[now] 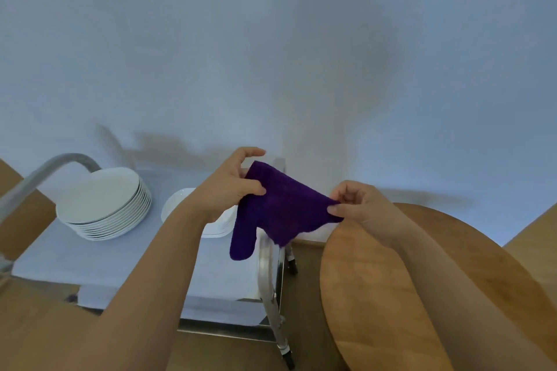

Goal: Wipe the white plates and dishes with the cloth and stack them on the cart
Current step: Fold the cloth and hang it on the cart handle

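Hands stretch the purple cloth (280, 208) above the cart (120, 262): left hand (232, 187) pinches its near edge, right hand (358, 205) pinches a corner. White plates (104, 202) sit stacked on the cart, dishes (184, 205) just beside. Likely refolding between wipes; next, pick an unwiped piece.

Probably a restaurant: stacked white plates (104, 205) on a steel cart (271, 274).

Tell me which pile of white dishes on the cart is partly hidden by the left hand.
The squarish dishes near the cart's middle, behind the left hand. The stack of round plates farther left stands fully in view.
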`<state>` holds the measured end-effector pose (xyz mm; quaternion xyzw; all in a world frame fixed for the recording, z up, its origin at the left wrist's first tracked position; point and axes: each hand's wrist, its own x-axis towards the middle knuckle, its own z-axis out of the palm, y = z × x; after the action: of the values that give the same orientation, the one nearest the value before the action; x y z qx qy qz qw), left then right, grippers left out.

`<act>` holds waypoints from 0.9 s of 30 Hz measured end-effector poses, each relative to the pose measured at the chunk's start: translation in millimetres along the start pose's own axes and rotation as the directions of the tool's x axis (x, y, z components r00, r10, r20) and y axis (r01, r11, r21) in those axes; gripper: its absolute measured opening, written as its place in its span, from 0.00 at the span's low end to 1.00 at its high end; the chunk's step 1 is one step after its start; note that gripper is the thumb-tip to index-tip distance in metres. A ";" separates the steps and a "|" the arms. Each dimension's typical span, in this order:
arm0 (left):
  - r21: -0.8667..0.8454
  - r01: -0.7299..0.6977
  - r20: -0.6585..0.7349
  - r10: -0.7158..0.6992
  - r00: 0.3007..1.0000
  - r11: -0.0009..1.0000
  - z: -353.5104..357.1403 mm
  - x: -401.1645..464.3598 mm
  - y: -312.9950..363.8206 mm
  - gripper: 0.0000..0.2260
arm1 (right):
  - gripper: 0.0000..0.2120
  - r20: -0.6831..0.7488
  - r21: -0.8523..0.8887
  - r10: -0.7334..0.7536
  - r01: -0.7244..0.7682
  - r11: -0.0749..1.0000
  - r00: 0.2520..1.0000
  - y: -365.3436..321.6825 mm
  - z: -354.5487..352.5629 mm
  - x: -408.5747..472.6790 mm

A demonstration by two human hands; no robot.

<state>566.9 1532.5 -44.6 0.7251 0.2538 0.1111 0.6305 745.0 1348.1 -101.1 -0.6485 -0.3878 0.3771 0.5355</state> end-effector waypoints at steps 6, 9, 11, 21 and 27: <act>0.084 -0.020 0.104 0.011 0.995 0.996 -4.3 -10.7 3.1 0.22 | 0.07 0.119 -0.237 0.065 -0.035 0.971 0.991 -25.5 -5.6 11.9; 0.074 -0.001 0.077 -0.004 0.997 0.997 -5.0 -12.5 6.9 0.17 | 0.08 0.162 -0.266 0.112 -0.066 0.962 0.980 -24.9 -0.1 12.7; 0.130 0.014 0.033 -0.018 0.999 0.991 -6.0 -11.8 8.8 0.13 | 0.08 0.148 -0.249 0.131 -0.091 0.964 0.980 -22.6 2.9 12.6; 0.337 -0.054 -0.062 0.080 0.995 0.940 -11.5 -16.9 15.1 0.09 | 0.08 0.088 -0.483 0.021 0.024 0.875 0.996 -27.5 5.2 7.8; 0.361 -0.108 0.019 0.108 0.994 0.926 -12.5 -20.1 39.0 0.10 | 0.08 0.155 -0.164 0.045 -0.019 0.986 0.987 -10.7 22.6 8.1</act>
<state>552.7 1530.1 -1.2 0.8415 0.2300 0.0975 0.4790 726.8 1365.9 -94.3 -0.6642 -0.4479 0.4033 0.4421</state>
